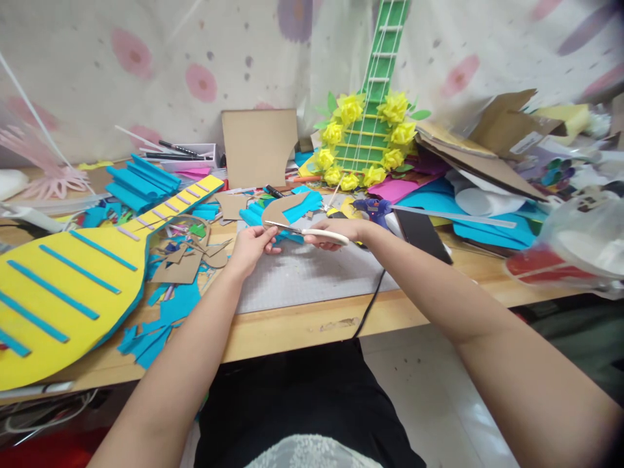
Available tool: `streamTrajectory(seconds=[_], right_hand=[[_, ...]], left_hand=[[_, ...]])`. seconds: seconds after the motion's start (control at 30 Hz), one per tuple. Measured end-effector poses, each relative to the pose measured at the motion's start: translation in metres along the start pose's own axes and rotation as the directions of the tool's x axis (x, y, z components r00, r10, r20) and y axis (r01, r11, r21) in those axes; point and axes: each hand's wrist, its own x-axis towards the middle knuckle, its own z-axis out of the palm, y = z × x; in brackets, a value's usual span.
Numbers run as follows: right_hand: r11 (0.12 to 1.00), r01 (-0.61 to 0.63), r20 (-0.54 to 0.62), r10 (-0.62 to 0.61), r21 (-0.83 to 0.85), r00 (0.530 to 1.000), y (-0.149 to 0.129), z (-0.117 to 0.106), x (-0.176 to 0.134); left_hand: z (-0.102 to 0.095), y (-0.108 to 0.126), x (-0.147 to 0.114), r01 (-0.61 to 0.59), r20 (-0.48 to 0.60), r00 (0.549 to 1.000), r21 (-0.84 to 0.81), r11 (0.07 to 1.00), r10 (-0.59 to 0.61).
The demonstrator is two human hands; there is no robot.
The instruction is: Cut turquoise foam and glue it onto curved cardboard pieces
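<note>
Wooden table (292, 335) | scissors (314, 233): cream-handled, silver-bladed | cardboard piece (279, 209): brown, curved

White-handled scissors (312, 233) point left, blades at the lower edge of curved brown cardboard (281, 208).

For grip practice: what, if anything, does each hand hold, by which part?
Right hand: white-handled metal scissors, by the handles. Left hand, seemingly: curved brown cardboard, by its near end.

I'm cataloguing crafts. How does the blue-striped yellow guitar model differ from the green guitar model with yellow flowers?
The yellow guitar model lies down; the green guitar model stands up. The yellow one's body strips are blue, the green one's yellow. Both have long necks crossed by pale strips.
</note>
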Motion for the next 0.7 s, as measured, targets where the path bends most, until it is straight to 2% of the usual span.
streamTrajectory(seconds=[0.17, 0.33, 0.5, 0.7], right_hand=[[0.999, 0.002, -0.013, -0.003, -0.045, 1.0, 0.003, -0.001, 0.002], [1.0, 0.023, 0.017, -0.022, -0.008, 1.0, 0.007, -0.001, 0.004], [0.998, 0.061, 0.05, -0.062, 0.034, 0.997, 0.008, -0.001, 0.002], [0.99, 0.14, 0.115, -0.143, 0.034, 0.983, 0.013, 0.001, 0.006]], left_hand=[[0.0, 0.0, 0.0, 0.001, -0.006, 1.0, 0.002, 1.0, -0.001], [-0.001, 0.0, 0.0, 0.013, 0.015, 1.0, -0.005, 1.0, -0.013], [-0.004, 0.001, -0.001, 0.0, 0.049, 0.999, -0.09, 0.996, 0.005], [0.001, 0.001, -0.002, -0.008, -0.02, 1.0, -0.122, 0.993, 0.005]])
